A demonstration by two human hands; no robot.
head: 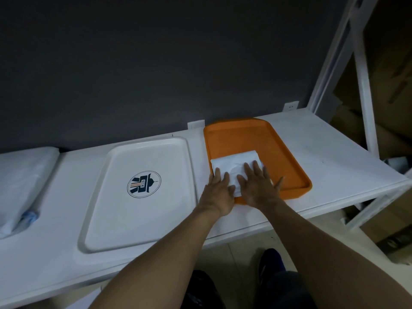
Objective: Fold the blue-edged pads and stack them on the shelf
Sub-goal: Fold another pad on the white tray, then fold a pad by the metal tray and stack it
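Pressing down on a folded white pad (pixel 234 165), both hands lie flat with fingers straight and spread, the left hand (pixel 219 192) on its near-left corner and the right hand (pixel 258 186) beside it. The pad sits under them in an orange tray (pixel 278 148) on the white shelf (pixel 334 157). A white tray (pixel 142 219) lies left of the hands; farther left is possibly a wrapped bundle (pixel 20 181)

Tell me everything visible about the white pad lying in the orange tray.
The pad is white, folded into a rough rectangle, soft and papery-looking with creases across its top. It lies flat in the near left part of the orange tray. The left hand and right hand press on it with straight fingers, hiding its near edge. No blue edging shows.
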